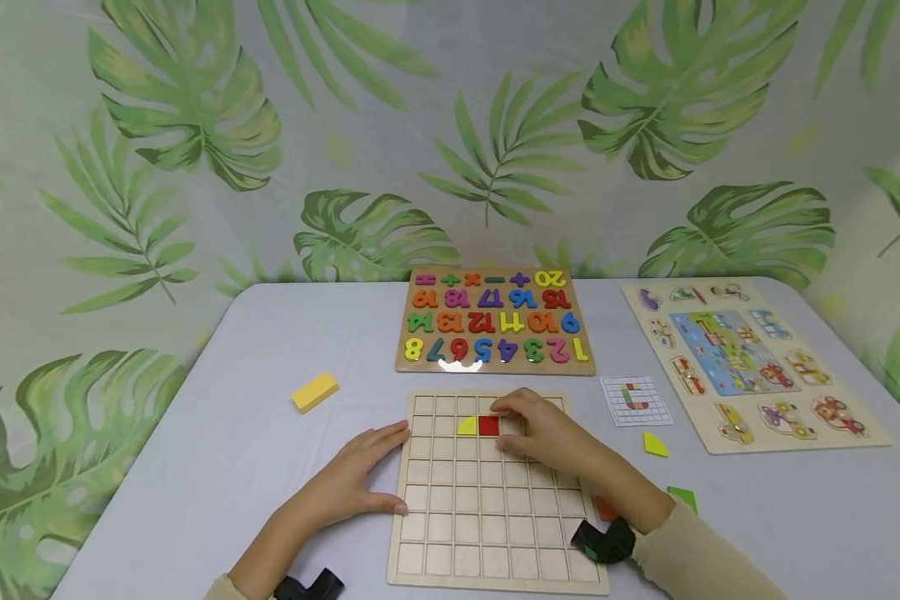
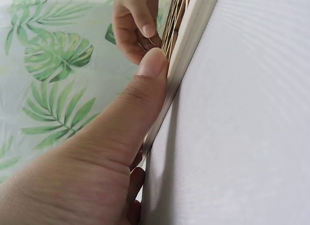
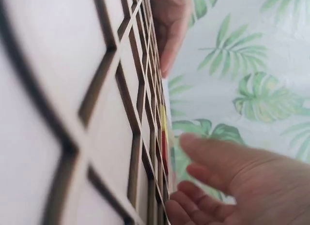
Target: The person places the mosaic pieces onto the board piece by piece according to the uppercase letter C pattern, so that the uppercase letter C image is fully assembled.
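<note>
A wooden grid board (image 1: 441, 500) lies in front of me. In its second row from the far side sit a yellow quarter-round tile (image 1: 467, 426) and, just right of it, a red square tile (image 1: 489, 426). My right hand (image 1: 543, 429) is over the board beside the red tile, thumb and index finger apart, with nothing seen held between them. Along the board's left edge my left hand (image 1: 352, 475) rests with thumb and fingers spread, touching the rim. The left wrist view shows that thumb (image 2: 152, 65) against the board's side.
A pattern card (image 1: 635, 401) lies right of the board, near a loose yellow tile (image 1: 654, 444), a green tile (image 1: 682, 498) and an orange-red tile (image 1: 606, 508). A yellow block (image 1: 315, 392) is at left. Behind stand a number board (image 1: 495, 367) and a picture puzzle (image 1: 795, 442).
</note>
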Tool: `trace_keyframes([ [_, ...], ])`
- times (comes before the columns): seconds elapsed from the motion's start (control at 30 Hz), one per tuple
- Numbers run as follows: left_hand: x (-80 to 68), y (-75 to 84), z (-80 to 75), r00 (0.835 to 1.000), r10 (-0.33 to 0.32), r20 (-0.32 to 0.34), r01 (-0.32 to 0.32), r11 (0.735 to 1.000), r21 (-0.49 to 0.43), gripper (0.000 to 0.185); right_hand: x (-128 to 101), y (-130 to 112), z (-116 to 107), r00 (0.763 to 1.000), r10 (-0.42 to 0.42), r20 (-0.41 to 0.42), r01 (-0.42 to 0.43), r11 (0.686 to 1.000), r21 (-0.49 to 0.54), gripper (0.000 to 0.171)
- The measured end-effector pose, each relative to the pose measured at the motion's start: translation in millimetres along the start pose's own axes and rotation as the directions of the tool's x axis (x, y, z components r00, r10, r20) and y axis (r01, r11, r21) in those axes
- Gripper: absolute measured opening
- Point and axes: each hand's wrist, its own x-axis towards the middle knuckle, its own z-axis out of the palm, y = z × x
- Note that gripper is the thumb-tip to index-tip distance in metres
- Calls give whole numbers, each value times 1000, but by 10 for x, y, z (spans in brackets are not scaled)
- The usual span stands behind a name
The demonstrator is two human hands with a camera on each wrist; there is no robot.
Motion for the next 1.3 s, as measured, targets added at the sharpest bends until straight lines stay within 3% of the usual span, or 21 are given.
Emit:
trace_keyframes([
  [0.27, -1, 11, 4, 1000, -19, 13, 19, 1000, -5, 95, -237, -55, -327, 990, -79, -120, 76, 997, -29, 45],
  [0.63, 3, 14, 2, 1000, -11, 15, 11, 1000, 7, 95, -820, 237, -719, 967, -42, -250, 7, 990, -143, 47],
  [0.8, 7, 13, 3, 1000, -16, 17, 16, 1000, 6, 96, -1026, 469, -763, 968, 40, -247, -87, 979, -182, 51],
  [1.03, 6, 17, 1, 1000, -20, 18, 20, 1000, 9, 96, -1141, 741, -768, 959, 226, -170, -253, 953, -166, 49],
  [1.3, 6, 16, -8, 1000, -20, 16, 20, 1000, 15, 96, -1135, 812, -732, 959, 236, -158, -263, 948, -181, 37],
])
